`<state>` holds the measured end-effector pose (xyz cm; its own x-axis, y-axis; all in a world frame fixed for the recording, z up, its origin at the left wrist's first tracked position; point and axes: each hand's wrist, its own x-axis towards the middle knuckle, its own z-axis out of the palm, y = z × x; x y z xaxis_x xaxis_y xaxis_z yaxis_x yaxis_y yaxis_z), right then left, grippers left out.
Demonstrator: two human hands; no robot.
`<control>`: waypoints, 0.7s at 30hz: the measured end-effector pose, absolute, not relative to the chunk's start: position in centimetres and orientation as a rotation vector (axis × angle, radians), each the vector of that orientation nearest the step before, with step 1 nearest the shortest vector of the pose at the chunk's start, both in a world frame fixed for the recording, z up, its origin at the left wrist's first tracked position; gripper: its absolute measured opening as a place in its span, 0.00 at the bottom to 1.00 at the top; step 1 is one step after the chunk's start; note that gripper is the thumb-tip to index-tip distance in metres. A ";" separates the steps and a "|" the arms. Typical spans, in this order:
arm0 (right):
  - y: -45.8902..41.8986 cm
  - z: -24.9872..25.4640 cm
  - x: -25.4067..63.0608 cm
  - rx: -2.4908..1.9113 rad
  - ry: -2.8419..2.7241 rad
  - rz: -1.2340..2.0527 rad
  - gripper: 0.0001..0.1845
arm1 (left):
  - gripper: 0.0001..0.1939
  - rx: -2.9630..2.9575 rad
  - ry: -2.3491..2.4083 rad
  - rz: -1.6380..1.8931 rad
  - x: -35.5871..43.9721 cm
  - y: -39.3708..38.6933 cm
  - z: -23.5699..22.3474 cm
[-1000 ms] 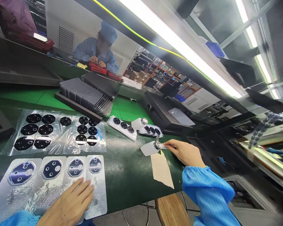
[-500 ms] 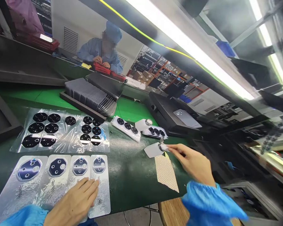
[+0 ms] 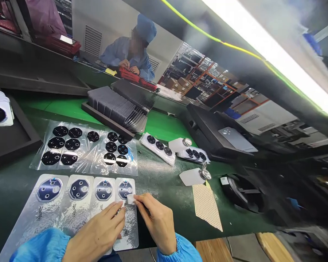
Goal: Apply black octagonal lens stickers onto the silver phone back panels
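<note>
1. The left hand [image 3: 98, 234] lies flat, fingers stretched and loosely together, palm down on the near end of the rightmost silver back cover [image 3: 125, 214]. It grips nothing; it presses the cover onto the green mat [image 3: 158, 182].
2. The right hand [image 3: 155, 218] is pinched nearly closed, thumb and forefinger holding a small white wipe [image 3: 130, 198] against that same cover, just below its camera ring.
3. That cover is a long rectangle. Its long axis runs from the near table edge away from the person, with the camera end pointing far.
4. Three more silver covers [image 3: 71, 203] lie side by side to its left, touching edge to edge and pointing the same way.
5. Right of the hands, a perforated tan sheet [image 3: 206, 205] lies at the table edge, with a white dispenser bottle [image 3: 194, 176] tipped on its side just beyond it.
6. Beyond the covers, clear film sheets [image 3: 84, 149] carry black octagonal lens pieces.
7. Farther still, a black tray [image 3: 98, 112] holds a fanned row of dark panels.
8. At the far bench, another person [image 3: 131, 54] in blue works with both hands.
</note>
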<state>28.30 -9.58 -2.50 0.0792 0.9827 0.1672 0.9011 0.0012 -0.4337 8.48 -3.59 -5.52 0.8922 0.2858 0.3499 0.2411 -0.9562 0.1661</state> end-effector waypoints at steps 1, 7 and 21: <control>-9.5 -2.5 28.4 -1.947 -1.885 0.233 0.13 | 0.10 2.940 0.407 0.560 8.5 -3.6 -5.6; -9.3 -3.3 28.2 -1.869 -1.935 0.114 0.14 | 0.12 2.959 0.390 0.528 8.5 -3.5 -6.1; -9.5 -3.4 28.2 -1.849 -2.021 -0.012 0.14 | 0.10 3.010 0.385 0.567 8.4 -3.5 -5.3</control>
